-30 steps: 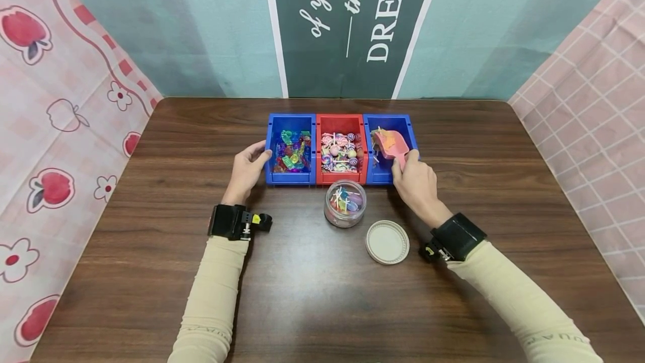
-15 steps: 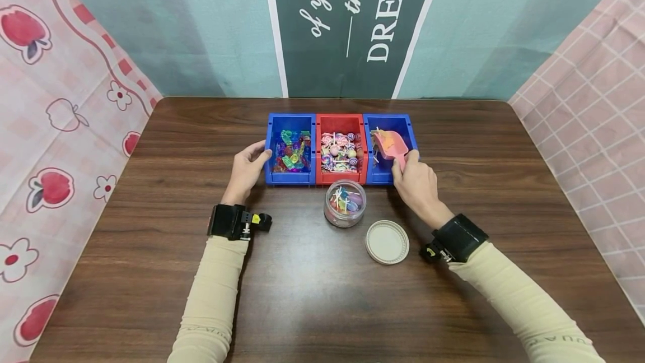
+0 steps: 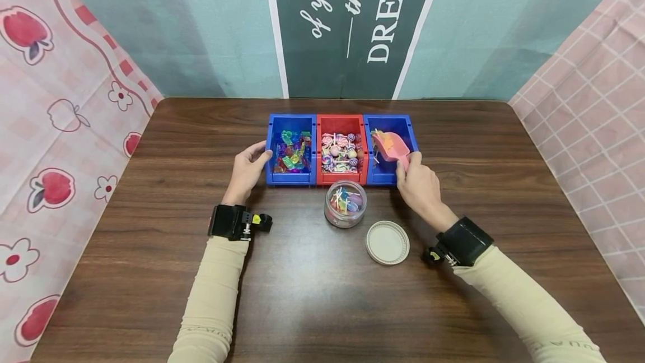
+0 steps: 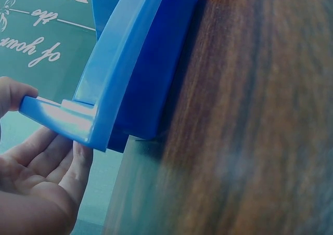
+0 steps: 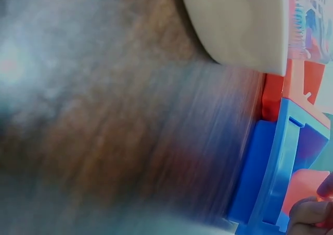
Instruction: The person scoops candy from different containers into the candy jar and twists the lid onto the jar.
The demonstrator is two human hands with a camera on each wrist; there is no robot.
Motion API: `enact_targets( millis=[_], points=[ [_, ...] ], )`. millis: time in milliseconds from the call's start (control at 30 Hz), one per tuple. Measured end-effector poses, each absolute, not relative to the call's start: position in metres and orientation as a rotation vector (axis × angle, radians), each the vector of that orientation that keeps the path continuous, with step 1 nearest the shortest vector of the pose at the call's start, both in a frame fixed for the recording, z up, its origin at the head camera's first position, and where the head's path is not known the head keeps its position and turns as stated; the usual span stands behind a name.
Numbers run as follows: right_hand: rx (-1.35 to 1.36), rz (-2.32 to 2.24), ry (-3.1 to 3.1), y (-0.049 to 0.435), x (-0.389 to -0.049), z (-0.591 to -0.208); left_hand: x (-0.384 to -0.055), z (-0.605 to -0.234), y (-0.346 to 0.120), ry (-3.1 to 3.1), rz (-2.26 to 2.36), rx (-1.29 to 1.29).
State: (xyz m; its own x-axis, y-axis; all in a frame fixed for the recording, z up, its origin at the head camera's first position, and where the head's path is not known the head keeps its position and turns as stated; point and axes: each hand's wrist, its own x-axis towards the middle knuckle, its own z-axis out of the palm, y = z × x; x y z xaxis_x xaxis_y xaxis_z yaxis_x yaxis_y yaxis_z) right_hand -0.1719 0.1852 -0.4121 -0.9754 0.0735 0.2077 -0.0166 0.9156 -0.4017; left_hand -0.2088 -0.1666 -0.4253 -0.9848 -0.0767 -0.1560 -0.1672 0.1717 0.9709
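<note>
My right hand [image 3: 420,184] grips the handle of a pink scoop [image 3: 395,149]. The scoop dips into the right blue bin [image 3: 400,124], and small orange and yellow pieces [image 3: 387,140] lie in its bowl. White sticks show beside it in that bin. At the other end, my left hand [image 3: 246,170] holds the side wall of the left blue bin [image 4: 109,79], thumb at the rim and fingers along the outside. That bin holds colourful translucent pieces [image 3: 294,153]. Between them, a red bin [image 3: 341,124] contains lollipop-shaped pieces [image 3: 342,153].
A clear open jar [image 3: 344,219], with colourful pieces and white sticks inside, stands close in front of the red bin. Its pale round lid [image 3: 387,242] lies to the right and nearer me. The wooden table [image 3: 302,290] ends at a curtain-like backdrop [image 3: 221,32].
My right hand and the scoop have shifted very slightly to the right, the wrist moving with them. The left hand, bins, jar and lid stay where they were.
</note>
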Motion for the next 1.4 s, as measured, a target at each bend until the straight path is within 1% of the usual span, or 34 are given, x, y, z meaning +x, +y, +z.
enact_targets(
  millis=[367, 967, 1200, 1400],
  points=[
    [0.061, 0.623, -2.752, 0.201, -0.161, -0.406, -0.209, -0.426, -0.167, 2.361, 1.957, -0.241],
    [0.577, 0.768, -2.547, 0.238, -0.133, -0.394, -0.209, -0.427, -0.166, 2.36, 1.94, -0.256],
    [0.701, 0.872, -2.601, 0.243, -0.123, -0.39, -0.209, -0.427, -0.166, 2.356, 1.947, -0.257],
    [0.8, 0.853, -2.625, 0.24, -0.116, -0.391, -0.209, -0.426, -0.166, 2.348, 1.951, -0.261]
  ],
)
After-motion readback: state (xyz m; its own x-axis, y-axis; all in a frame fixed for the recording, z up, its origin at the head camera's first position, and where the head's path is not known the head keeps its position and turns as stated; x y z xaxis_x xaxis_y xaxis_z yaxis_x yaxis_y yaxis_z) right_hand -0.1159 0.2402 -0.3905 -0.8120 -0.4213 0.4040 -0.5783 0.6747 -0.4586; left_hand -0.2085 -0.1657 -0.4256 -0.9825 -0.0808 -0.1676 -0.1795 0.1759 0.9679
